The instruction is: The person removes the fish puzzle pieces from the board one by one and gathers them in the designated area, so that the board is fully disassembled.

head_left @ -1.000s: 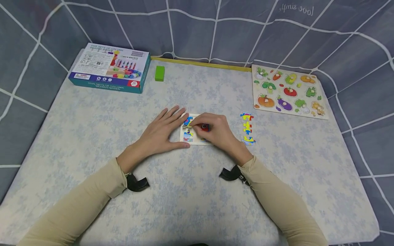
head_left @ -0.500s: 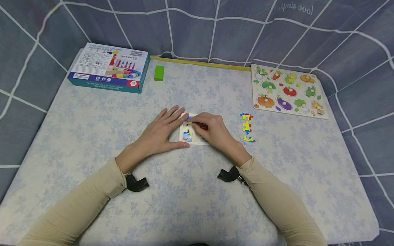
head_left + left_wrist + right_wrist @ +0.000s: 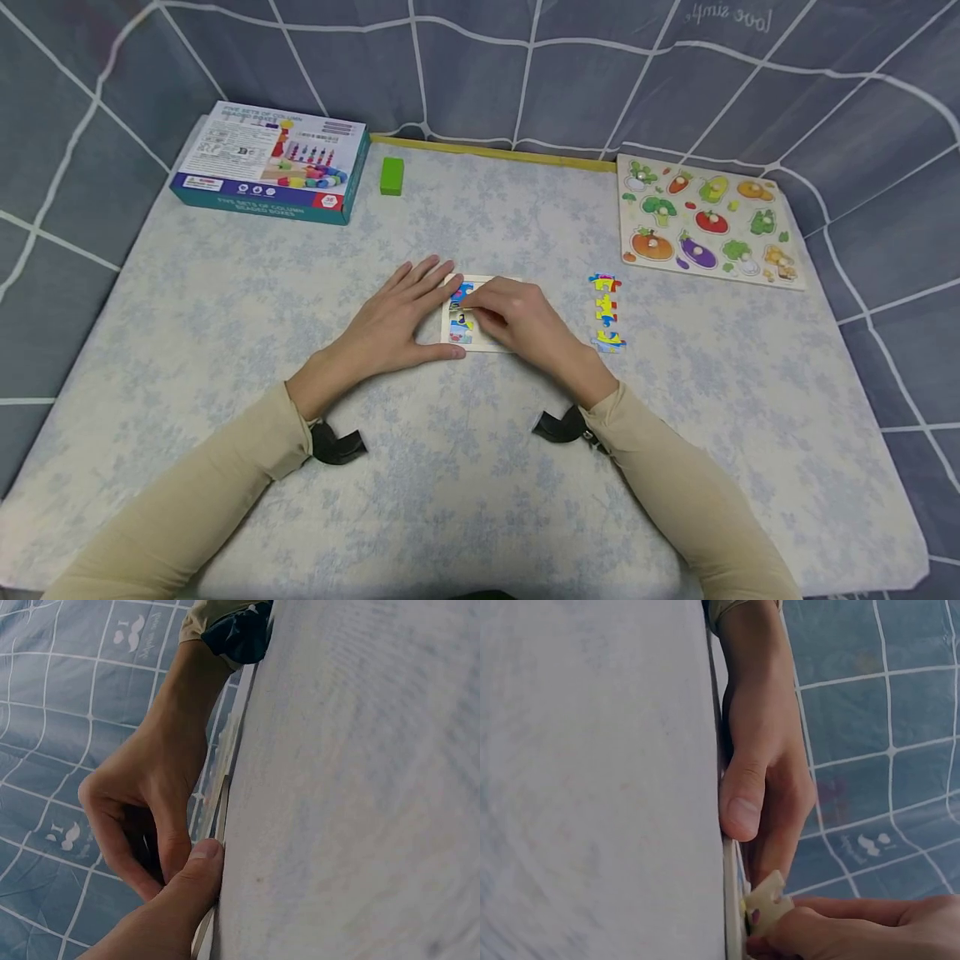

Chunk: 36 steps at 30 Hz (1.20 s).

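A small jigsaw board [image 3: 491,348] with a pale wooden frame lies in the middle of the table. My left hand [image 3: 401,321] rests spread at its left side, forefinger near the upper corner and thumb at the lower edge. My right hand [image 3: 521,312] hangs over the board, covering its right part. Between thumb and fingers it pinches a jigsaw piece [image 3: 769,900], tilted above the board in the right wrist view. Colourful pieces [image 3: 461,331] show at the board's left side. Several joined or close-lying pieces [image 3: 606,310] form a column to the right.
A boxed bead set [image 3: 266,162] stands at the back left, with a green block [image 3: 392,176] beside it. A vegetable knob puzzle [image 3: 711,222] lies at the back right. A grey checked curtain [image 3: 480,75] hangs behind the patterned table [image 3: 420,517].
My right fingers shifted slightly up and left over the board, then back a little. The red patch seen under that hand is now hidden. The left hand keeps its place.
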Each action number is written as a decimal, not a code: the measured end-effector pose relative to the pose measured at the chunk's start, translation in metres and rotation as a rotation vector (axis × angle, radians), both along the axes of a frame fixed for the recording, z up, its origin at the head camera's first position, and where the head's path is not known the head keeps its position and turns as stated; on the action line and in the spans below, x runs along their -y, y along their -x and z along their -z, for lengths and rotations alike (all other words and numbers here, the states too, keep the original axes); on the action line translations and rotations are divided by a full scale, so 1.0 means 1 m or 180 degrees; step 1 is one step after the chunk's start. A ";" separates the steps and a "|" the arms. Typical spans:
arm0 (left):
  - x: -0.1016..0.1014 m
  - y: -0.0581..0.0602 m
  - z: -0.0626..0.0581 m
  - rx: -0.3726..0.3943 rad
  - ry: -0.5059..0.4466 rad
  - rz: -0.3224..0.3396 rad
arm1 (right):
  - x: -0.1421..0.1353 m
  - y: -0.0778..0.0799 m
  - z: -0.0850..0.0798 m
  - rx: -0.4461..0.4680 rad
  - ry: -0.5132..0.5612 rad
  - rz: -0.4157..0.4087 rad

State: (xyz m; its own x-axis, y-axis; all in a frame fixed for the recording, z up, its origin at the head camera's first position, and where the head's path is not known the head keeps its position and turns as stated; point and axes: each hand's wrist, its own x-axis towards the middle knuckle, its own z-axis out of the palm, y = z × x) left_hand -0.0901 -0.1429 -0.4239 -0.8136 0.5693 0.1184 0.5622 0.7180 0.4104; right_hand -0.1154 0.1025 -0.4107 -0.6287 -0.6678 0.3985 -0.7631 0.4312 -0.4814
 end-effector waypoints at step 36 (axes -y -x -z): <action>-0.003 -0.001 0.000 0.0049 0.0073 -0.0076 | -0.076 -0.012 -0.020 0.0242 0.0344 0.0719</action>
